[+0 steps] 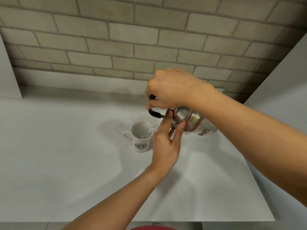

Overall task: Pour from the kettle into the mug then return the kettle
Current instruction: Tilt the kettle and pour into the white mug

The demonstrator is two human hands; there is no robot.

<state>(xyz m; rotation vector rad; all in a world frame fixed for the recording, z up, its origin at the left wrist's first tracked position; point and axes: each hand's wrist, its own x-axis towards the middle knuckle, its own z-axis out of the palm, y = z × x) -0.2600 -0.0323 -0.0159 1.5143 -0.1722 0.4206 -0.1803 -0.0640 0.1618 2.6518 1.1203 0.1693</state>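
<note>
Grey brick wall [99, 39] behind, white counter [66, 163] below. At the centre I see the steel kettle [191, 120] tipped on its side, its long axis running from 3 o'clock to 9 o'clock, spout end pointing at 9 o'clock toward the white logo mug [141, 136] just beside it. A thin stream of water [152, 128] arcs into the mug, which stands upright, its handle at 9 o'clock. My right hand [171, 90] curls closed around the black handle [153, 112]. My left hand [164, 146], fingers spread, presses against the lid [180, 116] from 6 o'clock. I judge pouring is under way; righting the kettle means rotating back toward 3 o'clock.
</note>
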